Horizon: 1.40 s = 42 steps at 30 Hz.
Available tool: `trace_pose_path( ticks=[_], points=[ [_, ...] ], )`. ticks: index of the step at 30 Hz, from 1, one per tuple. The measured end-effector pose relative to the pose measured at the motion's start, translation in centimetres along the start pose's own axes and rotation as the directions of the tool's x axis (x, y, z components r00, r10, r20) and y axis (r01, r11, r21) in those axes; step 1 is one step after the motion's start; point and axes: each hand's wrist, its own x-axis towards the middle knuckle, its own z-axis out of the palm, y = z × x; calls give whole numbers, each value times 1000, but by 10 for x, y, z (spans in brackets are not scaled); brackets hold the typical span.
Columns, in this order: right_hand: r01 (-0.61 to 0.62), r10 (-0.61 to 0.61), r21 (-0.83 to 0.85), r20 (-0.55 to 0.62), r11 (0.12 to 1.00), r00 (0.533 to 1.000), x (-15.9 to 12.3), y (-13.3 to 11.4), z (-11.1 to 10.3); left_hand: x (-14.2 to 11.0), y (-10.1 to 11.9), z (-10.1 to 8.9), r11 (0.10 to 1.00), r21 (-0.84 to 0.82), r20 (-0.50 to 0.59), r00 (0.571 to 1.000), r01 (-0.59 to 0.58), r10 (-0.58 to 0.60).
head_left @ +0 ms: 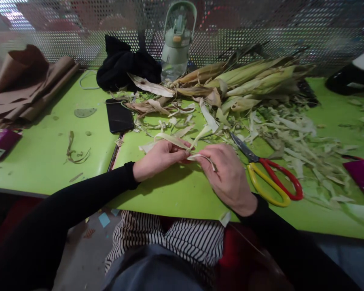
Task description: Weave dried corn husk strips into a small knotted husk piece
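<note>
Between my two hands is a pale corn husk strip (202, 136), pinched low down near the fingertips. My left hand (162, 159) has its thumb and fingers closed on the strip, and another husk end sticks out above it. On the other side my right hand (226, 171) is closed too, with a narrow curled end of husk showing at its thumb and index finger. Both hands are just above the green table edge area, fingertips nearly touching. Scissors (261, 161) with one red and one yellow handle lie beside my right hand, blades pointing away to the left.
Behind my hands lie corn husks (251, 83) in a heap, with husk scraps (303, 137) spread to the right. A black phone (119, 115), a black cloth (127, 66) and a green-lidded bottle (176, 48) are further back. Brown paper (27, 83) rests at left on the green table (166, 198).
</note>
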Motion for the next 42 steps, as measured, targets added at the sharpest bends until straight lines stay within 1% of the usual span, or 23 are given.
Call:
trace_pose_path(
  ticks=[2,4,6,7,10,12,15,19,22,25,28,30,31,32,34,38,40,42],
  points=[
    [-135,134,99,8,986,991,2,-2,-4,-2,4,1,999,-46,97,995,-7,11],
    [-310,296,234,93,921,951,3,-5,-7,-4,7,1,997,-73,153,988,-11,22],
    [-428,389,340,178,838,904,2,-7,-7,-5,8,3,998,-67,150,988,-16,26],
    [-451,407,376,196,809,892,2,-8,-7,-5,8,3,998,-50,135,990,-22,29],
    [-454,409,435,198,778,891,1,-10,-5,-5,6,6,999,-1,64,997,-39,39],
    [-462,405,458,223,760,887,0,-11,-4,-5,5,6,999,7,32,998,-47,47],
    [-517,423,506,297,690,856,2,-11,-5,-5,5,7,1000,-4,69,998,-14,14],
    [-561,449,595,343,576,825,4,-9,-6,-7,9,6,988,-75,150,981,136,-124],
    [-578,452,678,384,454,805,6,-7,-7,-8,12,6,965,-160,142,972,208,-186],
    [-605,432,733,458,311,777,8,-6,-10,-7,12,6,947,-210,121,968,242,-221],
    [-622,394,769,531,148,750,10,-2,-13,-7,13,6,944,-204,116,964,260,-240],
    [-627,393,774,553,85,735,11,1,-14,-7,13,6,944,-195,113,962,267,-248],
    [-636,397,767,560,83,727,11,1,-15,-7,13,6,943,-197,113,962,267,-248],
    [-644,404,759,560,100,723,11,2,-15,-7,14,6,943,-204,119,962,265,-245],
    [-644,423,740,530,193,735,11,2,-14,-8,13,5,940,-221,148,961,261,-232],
    [-568,453,684,369,459,811,8,-1,-9,-7,10,4,944,-216,204,957,248,-205],
    [-518,446,658,296,546,845,6,-1,-6,-7,8,4,946,-215,219,956,243,-196],
    [-479,440,633,234,608,867,5,-1,-4,-6,7,4,942,-237,227,956,240,-186]
  ],
)
